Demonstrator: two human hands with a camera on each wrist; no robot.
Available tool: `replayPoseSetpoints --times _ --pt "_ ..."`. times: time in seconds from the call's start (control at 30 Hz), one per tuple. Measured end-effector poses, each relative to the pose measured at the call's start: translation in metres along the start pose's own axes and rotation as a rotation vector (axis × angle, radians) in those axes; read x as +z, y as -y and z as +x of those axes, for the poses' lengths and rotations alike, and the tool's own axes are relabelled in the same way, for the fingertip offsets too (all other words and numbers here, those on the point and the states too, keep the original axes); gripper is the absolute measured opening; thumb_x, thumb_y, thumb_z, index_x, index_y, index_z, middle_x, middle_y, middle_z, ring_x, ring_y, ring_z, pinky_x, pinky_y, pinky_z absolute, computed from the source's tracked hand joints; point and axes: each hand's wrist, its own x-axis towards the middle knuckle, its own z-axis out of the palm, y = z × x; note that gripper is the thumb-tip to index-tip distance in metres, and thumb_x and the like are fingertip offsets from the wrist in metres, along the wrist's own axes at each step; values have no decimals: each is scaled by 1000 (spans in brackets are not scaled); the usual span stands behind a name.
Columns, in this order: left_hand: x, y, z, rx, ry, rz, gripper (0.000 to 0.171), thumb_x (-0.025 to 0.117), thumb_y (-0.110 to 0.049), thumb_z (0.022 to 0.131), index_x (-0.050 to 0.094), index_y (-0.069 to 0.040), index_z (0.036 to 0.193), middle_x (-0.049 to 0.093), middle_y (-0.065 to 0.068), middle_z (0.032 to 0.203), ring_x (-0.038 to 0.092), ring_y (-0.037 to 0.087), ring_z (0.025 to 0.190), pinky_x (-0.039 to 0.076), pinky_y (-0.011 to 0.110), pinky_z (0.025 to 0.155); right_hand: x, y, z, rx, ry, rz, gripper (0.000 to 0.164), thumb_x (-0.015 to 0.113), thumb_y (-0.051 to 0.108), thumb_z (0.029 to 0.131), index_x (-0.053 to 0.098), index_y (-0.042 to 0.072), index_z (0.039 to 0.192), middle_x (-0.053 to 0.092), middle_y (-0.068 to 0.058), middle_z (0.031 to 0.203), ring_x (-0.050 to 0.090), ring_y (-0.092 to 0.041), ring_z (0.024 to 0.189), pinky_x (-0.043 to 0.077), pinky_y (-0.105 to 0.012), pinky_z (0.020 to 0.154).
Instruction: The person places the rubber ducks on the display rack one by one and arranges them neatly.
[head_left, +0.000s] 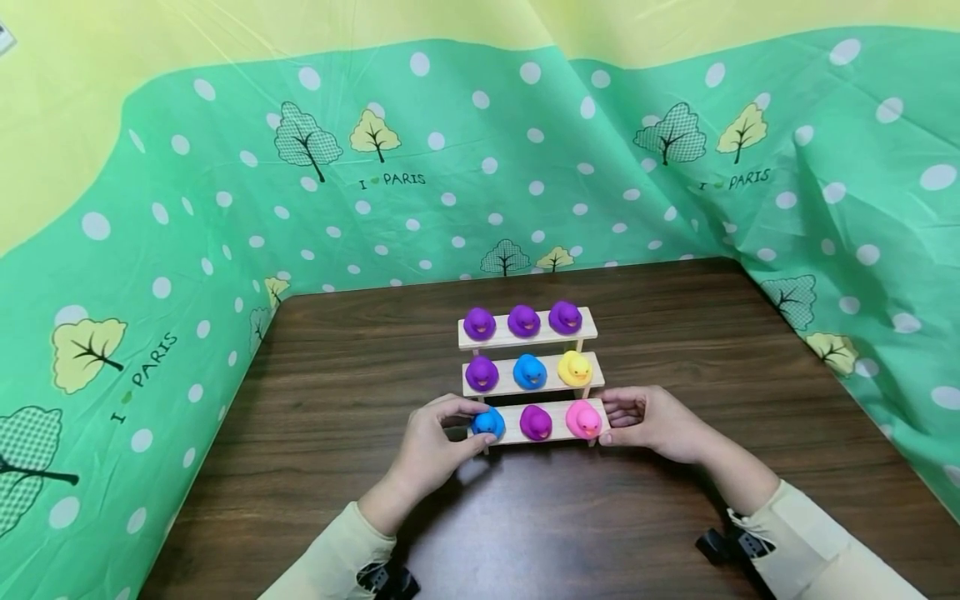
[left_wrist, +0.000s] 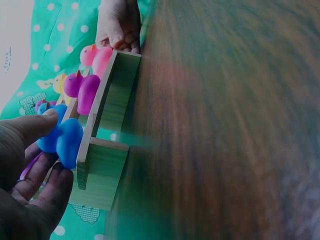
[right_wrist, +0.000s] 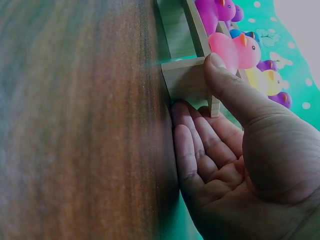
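Observation:
A light wooden three-tier stand (head_left: 558, 426) holds rubber ducks in three rows. My left hand (head_left: 433, 442) has thumb and fingers around the blue duck (left_wrist: 69, 142) at the left end of the front tier. At the other end, my right hand (head_left: 660, 423) grips the tier's edge, thumb at the front corner and fingers curled by the end support, beside the pink duck (right_wrist: 224, 52). Between these two ducks sits a magenta duck (head_left: 536, 423). Purple, blue and yellow (head_left: 575, 368) ducks fill the middle tier; purple ducks (head_left: 523, 321) line the top one.
The stand is on a dark brown wooden table (head_left: 337, 375). Green dotted cloth (head_left: 450, 167) with printed trees walls the table at the back and both sides. A black wrist camera (head_left: 738, 546) is strapped by each sleeve.

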Motion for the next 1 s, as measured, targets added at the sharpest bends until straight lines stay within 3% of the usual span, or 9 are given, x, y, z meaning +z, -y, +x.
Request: replayPoseSetpoints --times 1.0 --pt "1 -2 1 -6 24 62 35 95 -9 78 81 -13 109 74 -5 109 72 17 98 62 36 87 -1 -2 1 -25 11 5 64 89 16 86 60 -9 137 74 -15 119 71 -23 110 59 -29 92"
